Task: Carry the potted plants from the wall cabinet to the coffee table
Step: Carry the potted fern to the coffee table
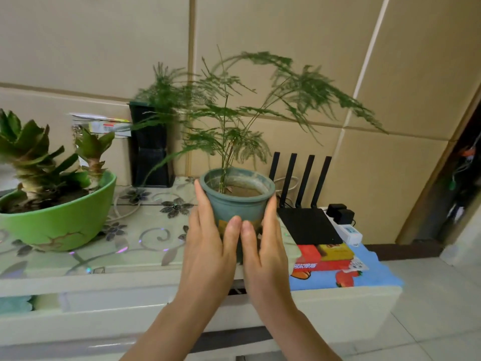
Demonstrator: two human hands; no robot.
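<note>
A small grey-green pot with a feathery fern is held between both my hands above the front edge of the wall cabinet. My left hand wraps its left side and my right hand its right side, fingertips meeting in front. A wide green bowl pot with a succulent stands on the cabinet's left. A tall black pot with another fern stands at the back against the wall. The coffee table is out of view.
A black router with several antennas sits on the right, beside a white power strip with black plugs. Red and yellow boxes lie on a blue cloth. Tiled floor opens to the right; a dark doorway lies beyond.
</note>
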